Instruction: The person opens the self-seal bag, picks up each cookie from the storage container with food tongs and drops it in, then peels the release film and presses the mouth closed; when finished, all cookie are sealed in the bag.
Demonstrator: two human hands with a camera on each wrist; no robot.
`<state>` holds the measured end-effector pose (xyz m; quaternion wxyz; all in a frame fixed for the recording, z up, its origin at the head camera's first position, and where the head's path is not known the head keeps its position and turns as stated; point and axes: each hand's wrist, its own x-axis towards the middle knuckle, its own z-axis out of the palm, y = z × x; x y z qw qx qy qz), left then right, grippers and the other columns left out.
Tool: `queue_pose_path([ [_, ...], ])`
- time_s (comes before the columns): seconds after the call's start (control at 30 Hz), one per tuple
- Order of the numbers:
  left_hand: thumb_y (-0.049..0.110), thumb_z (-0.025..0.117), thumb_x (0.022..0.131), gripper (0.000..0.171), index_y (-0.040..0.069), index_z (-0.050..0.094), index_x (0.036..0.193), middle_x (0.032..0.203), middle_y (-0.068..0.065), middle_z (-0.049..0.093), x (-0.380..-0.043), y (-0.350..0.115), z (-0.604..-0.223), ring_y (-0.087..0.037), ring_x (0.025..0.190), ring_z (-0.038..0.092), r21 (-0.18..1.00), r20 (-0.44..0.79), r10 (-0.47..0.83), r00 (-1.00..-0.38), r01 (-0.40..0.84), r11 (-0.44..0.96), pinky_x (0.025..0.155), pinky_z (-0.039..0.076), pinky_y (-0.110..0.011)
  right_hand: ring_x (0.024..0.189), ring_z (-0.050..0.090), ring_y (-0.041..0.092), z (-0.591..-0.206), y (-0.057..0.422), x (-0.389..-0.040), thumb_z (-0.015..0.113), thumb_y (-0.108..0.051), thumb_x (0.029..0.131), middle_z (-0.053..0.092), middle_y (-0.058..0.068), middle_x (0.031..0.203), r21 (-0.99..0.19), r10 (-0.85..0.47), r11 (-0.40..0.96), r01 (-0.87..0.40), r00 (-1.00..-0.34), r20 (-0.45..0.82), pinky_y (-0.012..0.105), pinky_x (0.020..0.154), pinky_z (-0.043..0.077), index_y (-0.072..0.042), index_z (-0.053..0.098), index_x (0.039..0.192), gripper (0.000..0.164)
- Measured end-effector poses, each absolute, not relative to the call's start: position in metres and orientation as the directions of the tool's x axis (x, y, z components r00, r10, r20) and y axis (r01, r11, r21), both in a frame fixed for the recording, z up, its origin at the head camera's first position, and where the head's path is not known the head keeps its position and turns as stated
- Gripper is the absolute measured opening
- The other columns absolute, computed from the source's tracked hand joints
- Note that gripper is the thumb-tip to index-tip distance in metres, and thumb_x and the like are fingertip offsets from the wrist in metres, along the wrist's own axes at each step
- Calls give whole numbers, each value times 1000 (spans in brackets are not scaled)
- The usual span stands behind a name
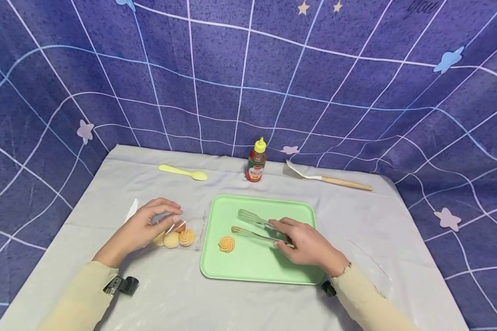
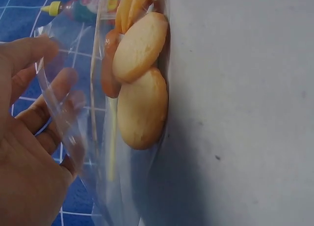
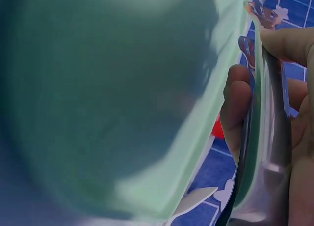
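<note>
In the head view my right hand [image 1: 304,241] grips metal tongs [image 1: 258,235] whose two whisk-shaped ends stand apart over the green tray [image 1: 262,278]. The right wrist view shows the thumb and fingers on either side of the shiny tong arms [image 3: 272,152]. An orange swirled cookie [image 1: 226,244] lies on the tray, left of the tong ends. My left hand [image 1: 142,226] holds the edge of a clear plastic bag [image 2: 73,132], some fingers showing through the film. Inside lie pale round cookies [image 2: 142,108], a swirled cookie [image 1: 187,237] and a reddish-brown piece [image 2: 110,64].
At the back of the cloth-covered table stands a sauce bottle [image 1: 256,166] with a yellow nozzle. A yellow spoon [image 1: 183,172] lies left of it, and a spatula [image 1: 335,180] with a wooden handle lies to its right. A patterned blue curtain [image 1: 215,69] hangs behind.
</note>
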<state>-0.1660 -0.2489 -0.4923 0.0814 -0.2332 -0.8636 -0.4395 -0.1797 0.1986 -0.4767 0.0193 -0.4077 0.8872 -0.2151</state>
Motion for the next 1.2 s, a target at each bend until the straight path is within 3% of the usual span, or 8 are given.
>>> queue_pose_path([
  [0.2,5,71,96,16,12,75,109,120,0,65,-166,-246,-490,-23,115,57,719,342,336,-878,475,508,103,34,-14,66,48,-1,-478,200,-170,69,-27,97,62,0,119,-401,-740,580,-709,-664,103,22,60,45,-9,54,146,54],
  [0.67,11,71,97,13,18,76,107,120,2,64,-163,-249,-489,-22,115,57,718,321,330,-888,455,526,102,34,-15,64,49,-4,-467,180,-155,67,-27,97,61,0,122,-408,-815,497,-765,-573,81,20,61,45,-10,55,145,53],
  [1.2,6,71,96,17,15,76,109,119,1,65,-161,-248,-488,-22,115,56,723,336,327,-883,464,511,102,34,-14,65,48,-4,-465,173,-147,66,-32,97,59,-3,129,-393,-835,489,-779,-548,47,24,71,48,-15,53,148,56],
])
